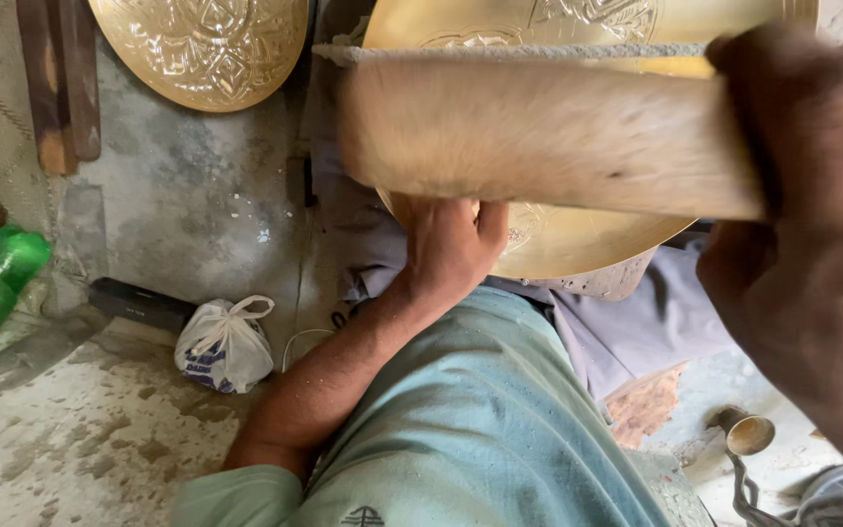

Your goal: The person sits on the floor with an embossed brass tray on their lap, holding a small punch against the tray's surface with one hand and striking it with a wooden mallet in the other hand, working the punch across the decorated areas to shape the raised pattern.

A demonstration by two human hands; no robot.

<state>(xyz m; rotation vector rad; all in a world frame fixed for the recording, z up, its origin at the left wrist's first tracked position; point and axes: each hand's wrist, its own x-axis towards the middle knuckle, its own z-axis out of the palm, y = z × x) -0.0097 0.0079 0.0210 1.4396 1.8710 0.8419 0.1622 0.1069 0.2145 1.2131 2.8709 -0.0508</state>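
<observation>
We are gripping the mallet (548, 132) in our right hand (812, 263), fingers clamped, its long axis lying crosswise above the brass plate (578, 244), our left hand (451, 249) pinching the plate's near rim

Soft, even daylight, no hard shadows, my right hand (812, 244) and the wooden block (548, 137) it grips looming close and blurred, dull glare on the brass plate (578, 244) under my left hand (451, 244), concrete floor (187, 195) sharper, edges slightly stretched
</observation>
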